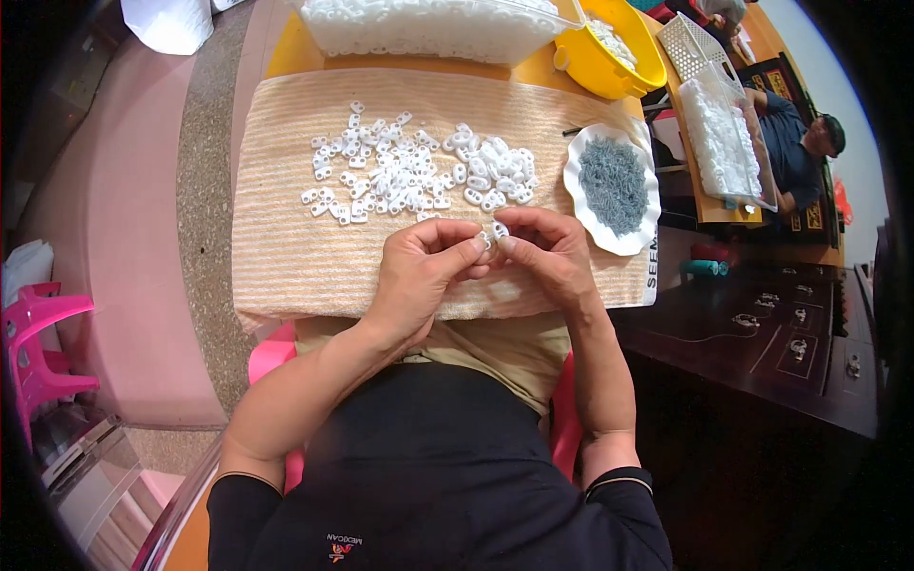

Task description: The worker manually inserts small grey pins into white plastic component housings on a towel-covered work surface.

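Note:
My two hands meet over the near edge of a striped beige towel (276,257). Pinched by my right hand (557,257) is a white oval plastic piece (501,229) with holes. My left hand (419,266) has thumb and forefinger closed on a small whitish piece (485,240), its kind too small to make out. Just beyond lie a heap of small white two-hole plastic pieces (405,176) and, right of it, a pile of white oval pieces (495,164). A scalloped white plate (573,176) at the right holds many small grey parts (611,186), perhaps springs.
A clear bin (428,46) of white parts stands at the table's far edge, beside a yellow basket (619,84). At the right, a person (790,143) sits by another table with a container of white pieces (724,143). A pink stool (48,324) stands left.

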A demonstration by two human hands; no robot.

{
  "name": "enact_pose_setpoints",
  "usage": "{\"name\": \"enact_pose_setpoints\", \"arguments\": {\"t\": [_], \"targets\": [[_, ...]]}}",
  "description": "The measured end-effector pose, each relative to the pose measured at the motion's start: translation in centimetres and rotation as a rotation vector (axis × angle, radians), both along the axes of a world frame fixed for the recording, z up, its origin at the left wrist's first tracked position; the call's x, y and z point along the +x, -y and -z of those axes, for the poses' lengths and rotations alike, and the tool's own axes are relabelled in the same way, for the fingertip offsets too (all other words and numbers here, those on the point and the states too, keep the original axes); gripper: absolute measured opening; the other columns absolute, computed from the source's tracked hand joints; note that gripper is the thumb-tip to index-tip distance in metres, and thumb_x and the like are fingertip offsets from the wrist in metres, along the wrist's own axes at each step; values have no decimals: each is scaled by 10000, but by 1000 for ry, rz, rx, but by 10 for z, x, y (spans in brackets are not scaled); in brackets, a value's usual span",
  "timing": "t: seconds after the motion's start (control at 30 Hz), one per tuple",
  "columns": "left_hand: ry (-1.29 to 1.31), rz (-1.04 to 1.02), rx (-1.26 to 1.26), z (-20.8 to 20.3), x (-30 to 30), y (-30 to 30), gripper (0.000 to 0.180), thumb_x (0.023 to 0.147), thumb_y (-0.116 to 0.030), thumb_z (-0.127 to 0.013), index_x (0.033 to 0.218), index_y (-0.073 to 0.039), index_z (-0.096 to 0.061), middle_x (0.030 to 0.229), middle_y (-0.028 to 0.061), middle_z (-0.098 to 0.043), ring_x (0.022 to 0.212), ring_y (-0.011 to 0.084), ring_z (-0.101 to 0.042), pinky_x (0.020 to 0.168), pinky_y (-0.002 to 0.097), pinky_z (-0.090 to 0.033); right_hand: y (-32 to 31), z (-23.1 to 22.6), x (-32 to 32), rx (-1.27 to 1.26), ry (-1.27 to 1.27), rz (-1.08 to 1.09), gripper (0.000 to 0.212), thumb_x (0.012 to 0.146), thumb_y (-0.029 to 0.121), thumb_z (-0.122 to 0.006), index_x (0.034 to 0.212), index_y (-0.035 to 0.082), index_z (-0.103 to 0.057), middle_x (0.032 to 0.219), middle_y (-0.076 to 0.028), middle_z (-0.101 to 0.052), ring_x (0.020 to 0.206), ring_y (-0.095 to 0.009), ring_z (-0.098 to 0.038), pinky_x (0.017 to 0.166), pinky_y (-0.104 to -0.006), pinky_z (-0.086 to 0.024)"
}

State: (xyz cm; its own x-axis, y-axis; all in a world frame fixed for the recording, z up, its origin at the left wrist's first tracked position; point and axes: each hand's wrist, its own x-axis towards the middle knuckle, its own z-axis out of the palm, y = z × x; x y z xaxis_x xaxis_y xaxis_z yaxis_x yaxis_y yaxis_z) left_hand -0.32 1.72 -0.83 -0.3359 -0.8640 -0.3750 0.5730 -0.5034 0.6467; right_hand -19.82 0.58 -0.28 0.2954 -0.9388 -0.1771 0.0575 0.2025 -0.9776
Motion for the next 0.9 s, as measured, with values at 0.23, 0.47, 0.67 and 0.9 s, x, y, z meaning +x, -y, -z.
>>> {"name": "enact_pose_setpoints", "arguments": {"t": [0.23, 0.47, 0.67, 0.9], "targets": [[14, -8, -1, 2, -1, 0, 148, 874, -41, -650, 1001, 35, -641, 879, 88, -667, 764, 129, -639, 720, 245, -550, -1, -1, 3, 15, 2, -19, 280, 866, -13, -639, 1143, -40, -607, 972, -86, -672, 851, -133, -649, 754, -262, -543], [8, -8, -16, 4, -2, 0, 150, 866, -40, -663, 994, 37, -644, 867, 82, -669, 746, 115, -639, 706, 229, -551, -1, 0, 4, 31, -1, -15, 278, 861, 1, -657, 1133, -37, -617, 957, -85, -676, 833, -125, -643, 742, -255, -537], [-6, -16, 9, 2, -2, 0, 156, 862, -33, -668, 999, 36, -639, 866, 82, -670, 746, 120, -643, 706, 229, -552, -1, 1, 4, 44, 10, -11, 278, 862, 12, -662, 1132, -38, -618, 952, -85, -676, 818, -125, -641, 731, -254, -534], [-25, -11, 23, 1, -1, 0, 152, 861, -34, -669, 995, 32, -642, 860, 78, -669, 747, 119, -644, 704, 229, -550, -1, 2, 4, 72, 54, -16, 279, 865, 26, -664, 1133, -37, -616, 944, -86, -678, 807, -129, -644, 720, -251, -535]]}}
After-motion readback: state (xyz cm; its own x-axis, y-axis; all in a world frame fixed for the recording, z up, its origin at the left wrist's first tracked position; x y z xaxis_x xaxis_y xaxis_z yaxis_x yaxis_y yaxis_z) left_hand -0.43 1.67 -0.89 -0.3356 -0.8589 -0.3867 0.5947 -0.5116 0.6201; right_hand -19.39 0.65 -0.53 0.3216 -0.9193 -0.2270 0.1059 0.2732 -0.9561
